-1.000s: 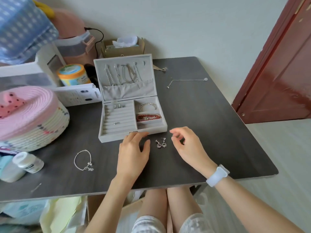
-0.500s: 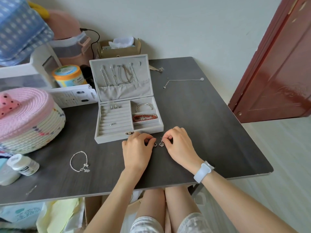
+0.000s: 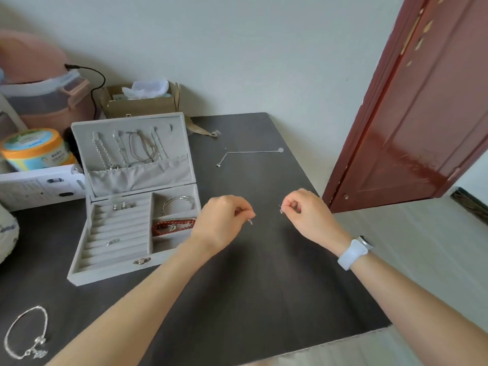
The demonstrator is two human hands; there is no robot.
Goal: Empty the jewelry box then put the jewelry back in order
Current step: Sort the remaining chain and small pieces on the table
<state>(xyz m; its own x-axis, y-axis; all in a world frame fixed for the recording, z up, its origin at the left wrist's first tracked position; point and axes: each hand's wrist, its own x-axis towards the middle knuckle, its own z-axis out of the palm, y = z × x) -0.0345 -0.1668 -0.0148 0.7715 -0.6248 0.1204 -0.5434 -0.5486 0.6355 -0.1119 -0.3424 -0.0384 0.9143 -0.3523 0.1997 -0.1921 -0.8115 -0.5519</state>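
The grey jewelry box [image 3: 79, 270] stands open on the dark table [image 3: 264, 299]. Several chains hang in its lid, rings sit in the ring rows, and a silver bangle [image 3: 178, 203] and a red bracelet [image 3: 174, 226] lie in the right compartments. My left hand [image 3: 224, 223] is raised just right of the box and pinches a small silver earring [image 3: 250, 221]. My right hand [image 3: 306, 215] pinches the other earring [image 3: 281, 209]. A silver necklace [image 3: 250, 154] lies on the table behind the hands. A silver bracelet [image 3: 26, 334] lies at the front left.
A cardboard box [image 3: 140, 104] with tissue stands against the wall behind the jewelry box. An orange-lidded jar [image 3: 34, 149], a white carton [image 3: 39, 186] and a pink container [image 3: 39, 83] crowd the left. A red-brown door [image 3: 422, 114] stands at the right.
Both hands picked the two earrings up off the table in front of the box, lifted them and moved apart. The view has shifted closer and to the right.
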